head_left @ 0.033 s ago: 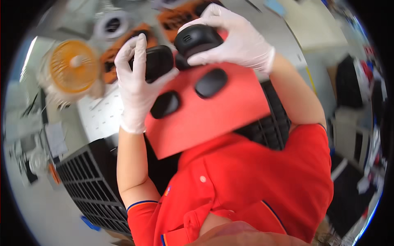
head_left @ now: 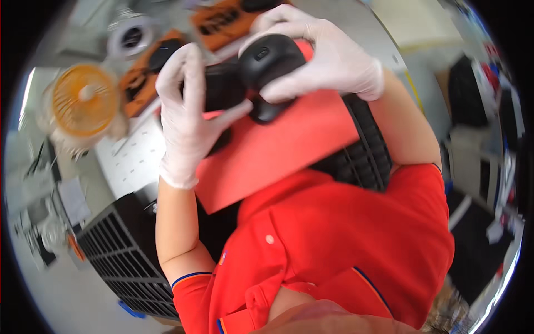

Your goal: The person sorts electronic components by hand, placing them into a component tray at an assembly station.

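Observation:
Both my hands wear white gloves and are above a red sheet [head_left: 278, 156]. My right hand [head_left: 325, 58] grips a glossy black rounded housing [head_left: 281, 60] between thumb and fingers; a small slot faces up on it. My left hand [head_left: 186, 111] curls round a second black rounded piece [head_left: 222, 86], smeared by motion, right beside the first. Whether the two pieces touch I cannot tell. Below them on the sheet lies a smooth black oval piece [head_left: 266, 111], partly covered by my right hand's housing. Another dark piece [head_left: 221, 142] is mostly hidden behind my left thumb.
Orange fixtures [head_left: 225, 26] with dark parts stand at the far side, near a round white-rimmed device [head_left: 130, 38]. At the left are an orange fan [head_left: 85, 100] and a white dotted plate [head_left: 132, 153]. Black crates [head_left: 125, 245] flank me at lower left and under the sheet's right side.
My hands and both black pieces have come lower over the sheet, covering more of the oval pieces. The right housing is turned, showing a different slot. The surroundings have shifted left in view.

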The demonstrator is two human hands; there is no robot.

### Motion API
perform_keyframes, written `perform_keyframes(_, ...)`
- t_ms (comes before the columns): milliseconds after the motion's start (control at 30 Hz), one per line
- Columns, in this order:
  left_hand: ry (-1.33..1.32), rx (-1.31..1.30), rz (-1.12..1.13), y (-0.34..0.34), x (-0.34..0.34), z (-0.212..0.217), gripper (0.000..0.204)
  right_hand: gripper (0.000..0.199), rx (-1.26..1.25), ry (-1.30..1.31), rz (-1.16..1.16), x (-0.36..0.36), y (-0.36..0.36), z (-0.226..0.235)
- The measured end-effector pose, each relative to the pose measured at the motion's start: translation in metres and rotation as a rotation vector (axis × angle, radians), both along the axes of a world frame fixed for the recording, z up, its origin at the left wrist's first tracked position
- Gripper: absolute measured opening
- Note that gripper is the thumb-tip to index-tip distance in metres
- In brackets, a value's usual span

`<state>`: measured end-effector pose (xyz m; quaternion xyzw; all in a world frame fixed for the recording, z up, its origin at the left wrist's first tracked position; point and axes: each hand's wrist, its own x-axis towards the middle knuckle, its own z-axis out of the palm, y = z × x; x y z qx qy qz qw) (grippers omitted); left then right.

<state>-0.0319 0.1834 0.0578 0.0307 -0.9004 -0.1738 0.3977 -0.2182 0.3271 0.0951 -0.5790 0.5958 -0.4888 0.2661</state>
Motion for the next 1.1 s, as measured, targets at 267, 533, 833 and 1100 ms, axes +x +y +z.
perform_keyframes(267, -0.169, 0.13, -0.777, 0.115, -0.066, -0.033, 0.063, 0.047, 0.298, -0.732, -0.28, 0.035, 0.174, -0.083)
perform_keyframes(533, -0.546, 0.016, -0.458, 0.117, -0.022, -0.036, 0.07, 0.068, 0.993, -0.761, -1.811, 0.025, 0.239, -0.397)
perform_keyframes(833, -0.719, 0.049, -0.346, 0.104, 0.012, -0.031, 0.064, 0.085, 1.194, 0.107, -1.738, 0.035, 0.189, -0.465)
perform_keyframes(1100, -0.489, 0.71, 0.113, 0.019, 0.018, -0.018, 0.045, 0.039, 0.98, 1.034, -1.023, 0.023, 0.261, -0.487)
